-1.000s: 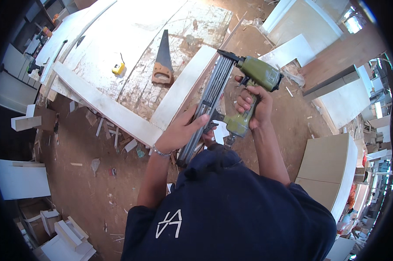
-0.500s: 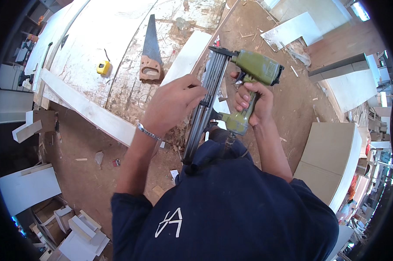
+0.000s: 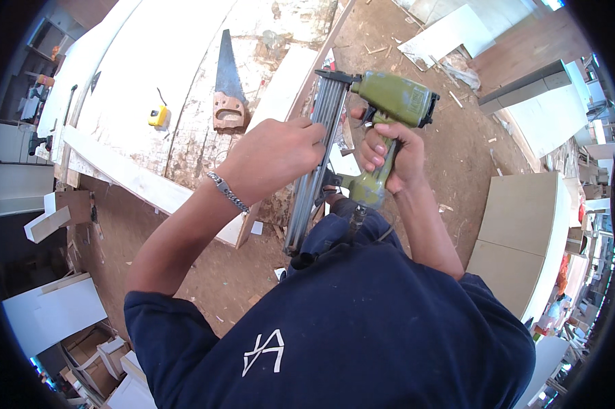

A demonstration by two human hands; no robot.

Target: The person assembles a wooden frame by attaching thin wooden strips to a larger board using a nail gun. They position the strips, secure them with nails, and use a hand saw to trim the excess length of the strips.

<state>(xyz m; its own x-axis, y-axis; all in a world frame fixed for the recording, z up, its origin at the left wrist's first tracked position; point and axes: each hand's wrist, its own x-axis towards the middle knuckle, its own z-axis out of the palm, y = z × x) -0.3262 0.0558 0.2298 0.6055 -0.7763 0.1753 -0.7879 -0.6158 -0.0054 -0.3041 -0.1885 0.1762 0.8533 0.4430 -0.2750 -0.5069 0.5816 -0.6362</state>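
Nail gun [image 3: 396,95] held before your body, near the desk [image 3: 191,143]

Your right hand [image 3: 403,155] is wrapped around the handle of this one green tool. What is inside its long metal magazine [image 3: 309,204] cannot be told. Your left hand [image 3: 280,153], fingers curled, is at the magazine's side; whether it pinches anything cannot be told either. On the desk lie one handsaw [image 3: 229,78] and one yellow tape measure [image 3: 158,116], apart from each other.
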